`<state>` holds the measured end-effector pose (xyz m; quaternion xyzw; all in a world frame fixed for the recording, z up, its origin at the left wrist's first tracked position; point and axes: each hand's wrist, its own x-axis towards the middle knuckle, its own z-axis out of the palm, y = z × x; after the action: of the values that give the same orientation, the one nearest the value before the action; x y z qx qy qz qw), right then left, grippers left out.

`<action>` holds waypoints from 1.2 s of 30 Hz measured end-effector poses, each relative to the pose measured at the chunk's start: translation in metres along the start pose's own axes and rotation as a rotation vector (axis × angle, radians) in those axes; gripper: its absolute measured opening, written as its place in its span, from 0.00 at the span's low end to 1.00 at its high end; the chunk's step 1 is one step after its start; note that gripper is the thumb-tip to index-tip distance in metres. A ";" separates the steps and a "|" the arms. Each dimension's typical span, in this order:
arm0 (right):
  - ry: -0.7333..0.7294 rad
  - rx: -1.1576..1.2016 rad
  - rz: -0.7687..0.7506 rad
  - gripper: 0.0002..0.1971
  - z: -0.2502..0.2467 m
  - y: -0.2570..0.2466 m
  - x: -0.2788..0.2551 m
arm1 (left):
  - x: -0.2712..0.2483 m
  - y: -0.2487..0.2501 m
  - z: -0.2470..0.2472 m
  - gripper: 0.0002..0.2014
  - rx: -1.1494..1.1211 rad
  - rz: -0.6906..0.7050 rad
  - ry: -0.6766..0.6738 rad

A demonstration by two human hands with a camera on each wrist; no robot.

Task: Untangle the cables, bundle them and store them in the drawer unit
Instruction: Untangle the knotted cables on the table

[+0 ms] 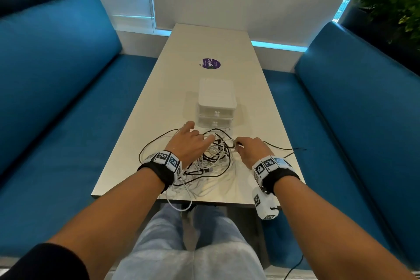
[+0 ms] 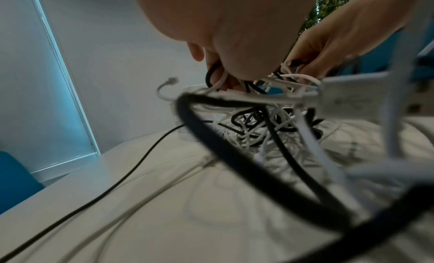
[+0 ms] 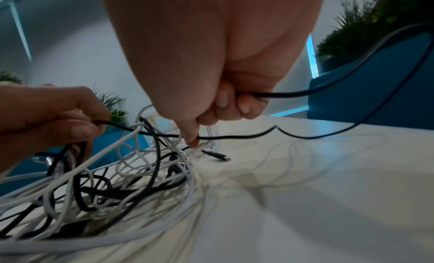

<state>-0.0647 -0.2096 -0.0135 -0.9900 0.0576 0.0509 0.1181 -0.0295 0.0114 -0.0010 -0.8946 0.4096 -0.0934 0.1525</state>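
Two hands work one tangle of black and white cables (image 1: 209,161) before one two-drawer unit (image 1: 216,107): left hand (image 1: 189,143) curls round several strands, right hand (image 1: 251,149) grips one black cable (image 3: 305,92).

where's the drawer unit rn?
Head view: the white drawer unit stands mid-table, just beyond the cable tangle, ahead of the left hand, with a purple sticker farther back.

cable tangle (image 1: 205,161) fills near table (image 1: 141,143) edge, drawer unit (image 1: 216,103) just behind, bare tabletop beyond
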 end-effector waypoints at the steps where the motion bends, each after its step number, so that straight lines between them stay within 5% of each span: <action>1: -0.006 0.036 -0.006 0.11 0.002 0.000 0.000 | 0.001 -0.001 0.003 0.09 -0.023 -0.026 0.010; 2: -0.005 0.062 -0.008 0.11 0.003 0.000 0.000 | 0.001 -0.001 0.006 0.06 -0.050 -0.045 0.019; 7: -0.024 0.038 0.023 0.14 0.008 -0.001 -0.001 | 0.003 0.002 0.012 0.23 -0.074 -0.071 -0.052; 15: -0.087 -0.007 0.098 0.14 0.009 0.006 -0.001 | 0.006 -0.002 0.007 0.11 -0.030 -0.023 0.120; 21: -0.076 0.000 0.106 0.14 0.009 0.002 0.003 | 0.006 0.007 0.001 0.09 -0.057 -0.141 -0.017; 26: -0.084 0.017 0.067 0.15 0.011 -0.002 0.003 | 0.006 0.002 0.002 0.13 -0.034 -0.096 -0.076; 36: -0.108 -0.068 0.126 0.15 0.008 0.001 -0.002 | 0.016 -0.010 0.009 0.14 -0.528 -0.171 -0.130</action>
<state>-0.0677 -0.2084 -0.0212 -0.9837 0.1113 0.1137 0.0840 -0.0101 0.0073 -0.0054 -0.9388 0.3320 0.0615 -0.0683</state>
